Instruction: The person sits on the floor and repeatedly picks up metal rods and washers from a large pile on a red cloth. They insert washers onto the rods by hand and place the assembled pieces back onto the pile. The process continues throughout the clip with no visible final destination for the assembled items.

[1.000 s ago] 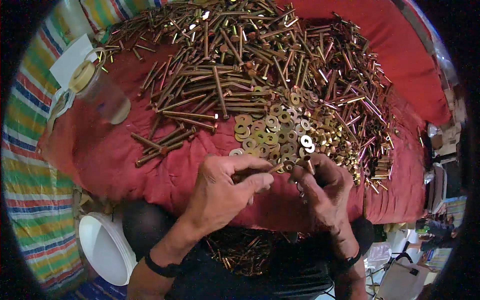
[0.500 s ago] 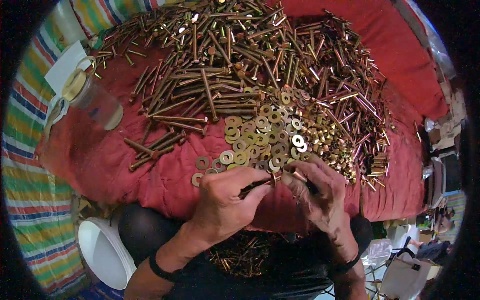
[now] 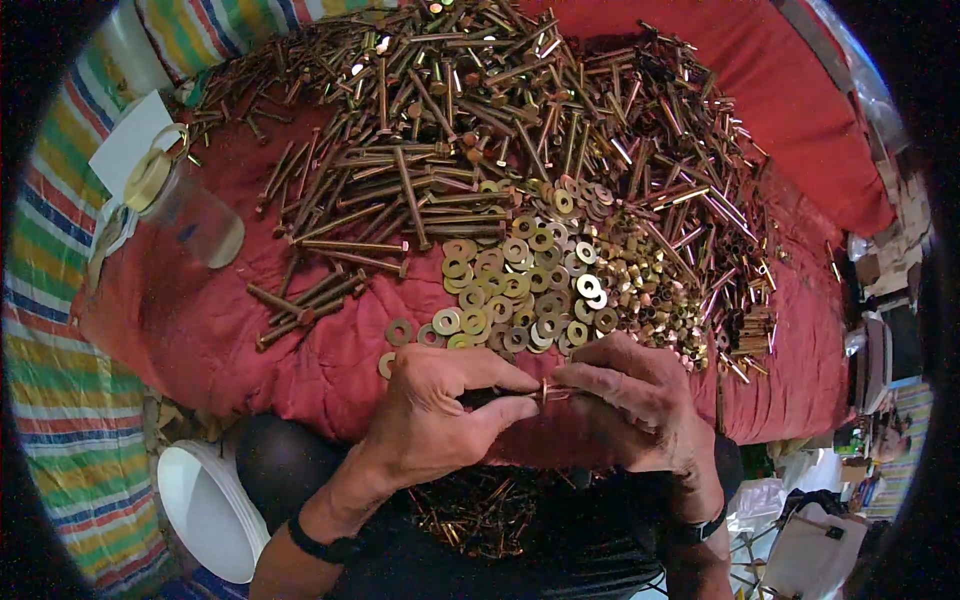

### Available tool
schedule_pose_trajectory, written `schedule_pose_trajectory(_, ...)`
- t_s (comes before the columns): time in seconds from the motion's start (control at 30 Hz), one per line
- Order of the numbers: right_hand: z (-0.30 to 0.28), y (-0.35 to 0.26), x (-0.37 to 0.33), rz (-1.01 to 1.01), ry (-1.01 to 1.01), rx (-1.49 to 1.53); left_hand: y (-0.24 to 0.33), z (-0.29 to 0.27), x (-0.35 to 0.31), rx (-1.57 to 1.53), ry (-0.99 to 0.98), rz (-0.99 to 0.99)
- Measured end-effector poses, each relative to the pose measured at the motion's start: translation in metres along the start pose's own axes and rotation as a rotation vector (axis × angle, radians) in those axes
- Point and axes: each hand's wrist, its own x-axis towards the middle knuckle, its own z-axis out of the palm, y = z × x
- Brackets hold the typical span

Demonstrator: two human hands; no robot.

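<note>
My left hand (image 3: 440, 405) pinches a long bolt between thumb and forefinger, most of it hidden in the hand. A brass-coloured washer (image 3: 544, 390) stands on edge at those fingertips. Just to its right, a short length of metal shaft (image 3: 560, 394) shows. My right hand (image 3: 640, 395) is curled around that end, its fingertips close to the washer. Whatever its fingers close on is hidden and slightly blurred. Beyond both hands lies a heap of loose flat washers (image 3: 515, 285). Small cone-shaped nuts (image 3: 640, 280) are piled to the right of these.
Long bolts (image 3: 400, 190) make a large heap at the back, on red padded cloth (image 3: 200, 330). Metal sleeves (image 3: 715, 220) are heaped at right. A clear jar (image 3: 205, 225) lies at left. More hardware (image 3: 475, 515) sits at my lap, beside a white bucket (image 3: 205, 510).
My hands have come slightly lower and nearer to me. The right fingers, earlier around a short metal sleeve, have moved in against the shaft beside the washer.
</note>
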Motion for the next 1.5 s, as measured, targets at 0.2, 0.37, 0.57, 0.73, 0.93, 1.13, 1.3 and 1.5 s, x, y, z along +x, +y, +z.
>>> schedule_pose_trajectory(0.2, 0.006, -0.011, 0.003, -0.238, 0.015, -0.170, 0.000, 0.004, -0.002, -0.411, -0.003, -0.222)
schedule_pose_trajectory(0.37, 0.043, -0.023, 0.014, -0.445, 0.038, -0.199, -0.005, 0.026, 0.001, -0.794, -0.053, -0.444)
schedule_pose_trajectory(0.57, -0.007, -0.005, -0.004, 0.188, 0.311, -0.176, -0.003, 0.014, 0.005, -0.716, -0.313, -0.572)
schedule_pose_trajectory(0.73, -0.028, 0.026, -0.010, 0.309, 0.255, -0.386, 0.005, 0.012, 0.005, -0.663, -0.190, -0.529)
schedule_pose_trajectory(0.93, -0.016, 0.052, -0.013, 0.302, 0.137, -0.703, 0.003, 0.014, 0.002, -0.707, -0.082, -0.500)
schedule_pose_trajectory(1.13, -0.011, 0.055, -0.006, 0.409, 0.164, -0.552, 0.002, 0.013, 0.002, -0.695, -0.071, -0.501)
schedule_pose_trajectory(1.3, -0.013, 0.015, 0.008, 0.549, 0.487, 0.347, 0.000, 0.007, 0.002, -0.692, -0.062, -0.495)
schedule_pose_trajectory(1.5, -0.010, -0.017, 0.005, 0.672, 0.387, 0.617, -0.002, 0.009, 0.004, -0.703, 0.014, -0.444)
